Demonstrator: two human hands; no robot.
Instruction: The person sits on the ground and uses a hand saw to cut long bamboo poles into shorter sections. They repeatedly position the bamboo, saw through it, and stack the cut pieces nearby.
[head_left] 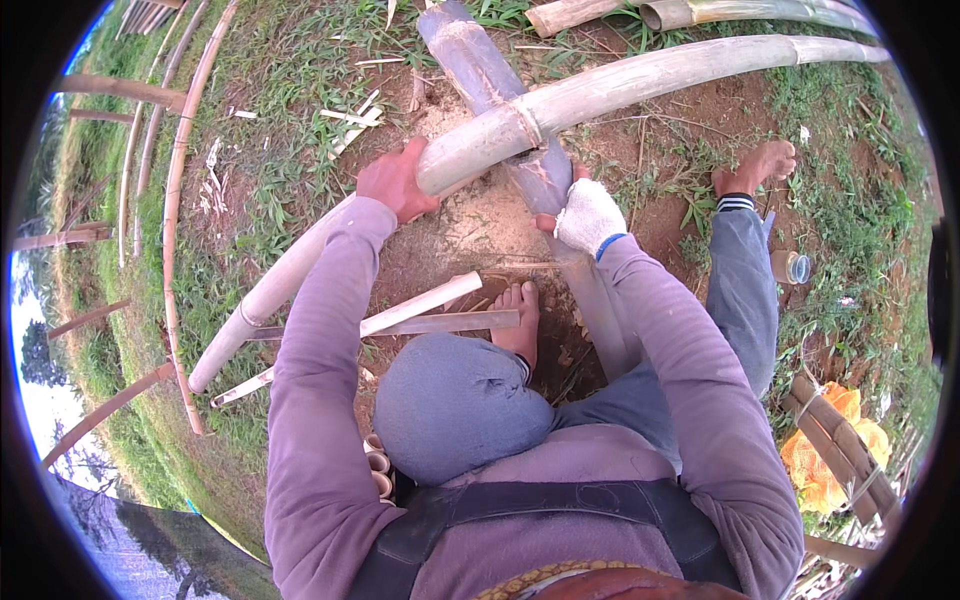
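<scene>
A thick pale bamboo pole (640, 85) lies across a worn grey beam (470, 60), coming in from the upper right. My bare left hand (396, 182) is closed round the bamboo near its left part. Beyond that hand a bamboo length (270, 283) slopes to the lower left; the hand hides whether it is the same piece. My right hand (588, 214), in a white glove with fingertips exposed, sits at the grey beam just below the crossing. Its fingers are curled, and what they grip is hidden.
Split bamboo strips (425, 303) lie by my bare foot (516, 322). A jar (790, 266) stands right of my leg. An orange net bag (818, 465) and tied bamboo (850, 455) lie lower right. A bamboo rail (175, 220) runs along the left; more poles (720, 12) lie far off.
</scene>
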